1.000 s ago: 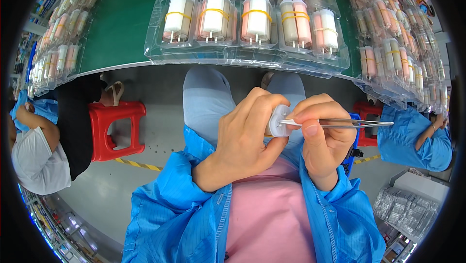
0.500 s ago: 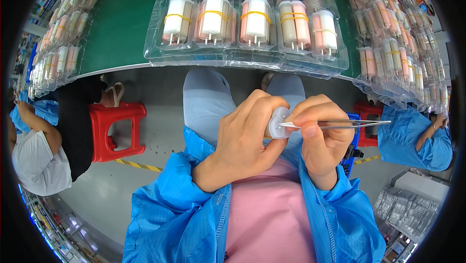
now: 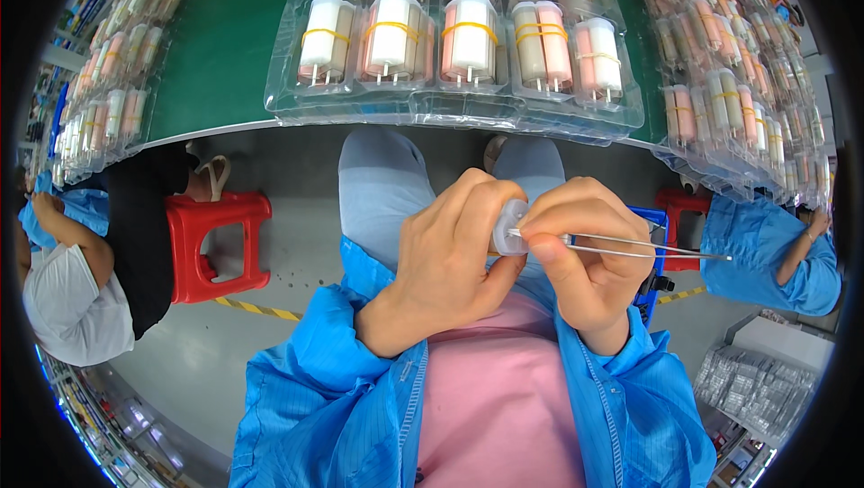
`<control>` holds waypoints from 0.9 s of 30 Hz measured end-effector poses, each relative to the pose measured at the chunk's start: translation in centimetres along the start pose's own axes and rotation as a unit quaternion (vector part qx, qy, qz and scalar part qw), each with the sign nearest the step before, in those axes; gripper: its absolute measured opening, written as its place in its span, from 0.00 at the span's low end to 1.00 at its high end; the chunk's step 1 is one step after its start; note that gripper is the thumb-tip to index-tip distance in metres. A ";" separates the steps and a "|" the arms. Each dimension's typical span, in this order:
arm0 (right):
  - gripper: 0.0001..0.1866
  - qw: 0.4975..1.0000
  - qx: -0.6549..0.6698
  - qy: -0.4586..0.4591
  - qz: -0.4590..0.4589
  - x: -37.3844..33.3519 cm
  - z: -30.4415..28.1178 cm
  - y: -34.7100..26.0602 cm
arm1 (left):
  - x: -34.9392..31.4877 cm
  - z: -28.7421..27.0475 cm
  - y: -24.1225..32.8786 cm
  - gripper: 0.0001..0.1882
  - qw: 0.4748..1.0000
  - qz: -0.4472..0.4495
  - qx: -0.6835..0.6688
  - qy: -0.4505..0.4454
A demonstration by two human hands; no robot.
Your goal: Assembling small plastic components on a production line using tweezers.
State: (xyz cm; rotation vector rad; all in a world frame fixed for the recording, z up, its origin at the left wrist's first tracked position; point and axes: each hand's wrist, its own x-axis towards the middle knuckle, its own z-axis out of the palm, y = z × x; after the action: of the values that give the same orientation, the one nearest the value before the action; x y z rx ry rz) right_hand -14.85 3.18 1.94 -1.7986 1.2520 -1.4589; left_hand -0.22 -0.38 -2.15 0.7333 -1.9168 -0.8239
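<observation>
Above my lap, my left hand (image 3: 454,258) is closed around a bundle of tubes, most of it hidden by the fingers. Its translucent whitish end (image 3: 507,221) faces right. My right hand (image 3: 589,258) grips a pair of metal tweezers (image 3: 670,248), whose joined end sticks out to the right past the knuckles. Thumb and fingertips pinch close to the bundle's end, at a small white tip (image 3: 516,232) there. The fingers cover the tweezers' working ends.
On the green table (image 3: 225,47) ahead, a clear plastic tray (image 3: 450,105) holds several white, grey and pink tube bundles with yellow rubber bands. Stacked trays (image 3: 729,92) rise at both sides. A red stool (image 3: 216,249) stands left; co-workers sit on both sides.
My right hand has moved slightly left, its fingertips closer against the bundle's end. The tweezers' outer end has swung lower. The bundle is turned slightly in my left hand.
</observation>
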 end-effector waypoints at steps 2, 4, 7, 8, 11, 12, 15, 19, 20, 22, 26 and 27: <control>0.06 1.000 -0.005 -0.006 0.000 0.0 -0.1 0.0 | 0.0 0.0 0.1 0.19 1.000 -0.002 0.010 -0.002; 0.05 1.000 -0.002 -0.012 0.000 0.1 -0.2 -0.1 | -0.1 0.0 0.2 0.22 1.000 -0.007 0.026 -0.003; 0.05 1.000 0.000 -0.016 -0.002 0.3 -0.2 -0.2 | 0.0 0.0 0.2 0.23 0.999 0.015 0.052 -0.001; 0.05 1.000 -0.011 -0.022 -0.002 0.5 -0.3 -0.3 | 0.0 0.0 0.3 0.23 0.997 0.019 0.078 -0.002; 0.05 0.998 -0.044 -0.040 -0.001 0.6 -0.3 -0.7 | 0.0 -0.1 0.3 0.24 0.990 0.026 0.140 -0.007; 0.05 0.997 -0.056 -0.046 -0.001 0.6 -0.3 -0.7 | -0.1 -0.1 0.3 0.24 0.988 0.026 0.151 -0.011; 0.05 0.999 -0.025 -0.025 0.008 0.4 -0.2 -0.5 | -0.1 0.0 0.0 0.23 0.990 0.027 0.135 0.000; 0.06 0.991 0.105 0.077 0.027 -0.9 -0.1 0.1 | 0.3 -0.3 0.3 0.21 0.996 0.031 0.075 0.024; 0.07 0.989 0.115 0.086 0.029 -1.1 -0.1 0.1 | 0.3 -0.3 0.3 0.21 0.997 0.024 0.068 0.025; 0.09 0.985 0.135 0.104 0.032 -1.3 -0.3 0.1 | 0.1 -0.3 0.4 0.21 0.998 0.010 0.052 0.025; 0.11 0.978 0.152 0.135 0.034 -1.4 0.3 0.1 | 0.2 -0.3 0.6 0.21 0.999 0.008 0.046 0.023; 0.12 0.978 0.154 0.139 0.033 -1.4 0.4 0.1 | 0.2 -0.3 0.6 0.21 0.999 0.009 0.044 0.022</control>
State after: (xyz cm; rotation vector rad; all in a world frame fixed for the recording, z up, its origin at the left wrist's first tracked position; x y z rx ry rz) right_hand -14.48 4.35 1.09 -1.3743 1.1242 -1.8010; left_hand -0.10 -0.26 -1.50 0.7801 -1.9277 -0.7098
